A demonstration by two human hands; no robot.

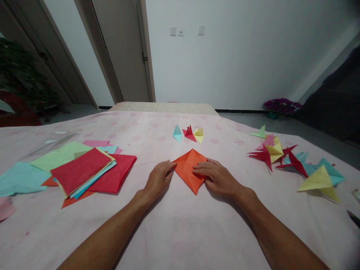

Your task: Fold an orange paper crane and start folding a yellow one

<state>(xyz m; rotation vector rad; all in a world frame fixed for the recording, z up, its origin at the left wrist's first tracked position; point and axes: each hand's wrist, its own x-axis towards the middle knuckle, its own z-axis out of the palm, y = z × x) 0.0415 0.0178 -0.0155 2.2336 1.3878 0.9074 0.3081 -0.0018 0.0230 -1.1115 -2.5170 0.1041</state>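
The tabletop (180,232) bears piled sheets (81,168) left of the orange paper (186,170), folded figures (317,179) right of it. The left hand (159,178) pinches the paper's left corner; the right hand (221,177), fingers loosely extended, lies on its right side.

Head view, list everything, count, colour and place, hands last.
paper: one, orange, centre
small figures: three; blue, red, yellow; beyond paper
sheets: several, mixed, left
folded figures: several, mixed, right
cloth: one, pink, over table
plant: one, green, far left
flowers: one pot, purple, right
doors: two, brownish, back left
plates: three, white, on wall
unclear objects: several; red, left edge; dark, right edge
left hand: one, on paper's left
right hand: one, on paper's right
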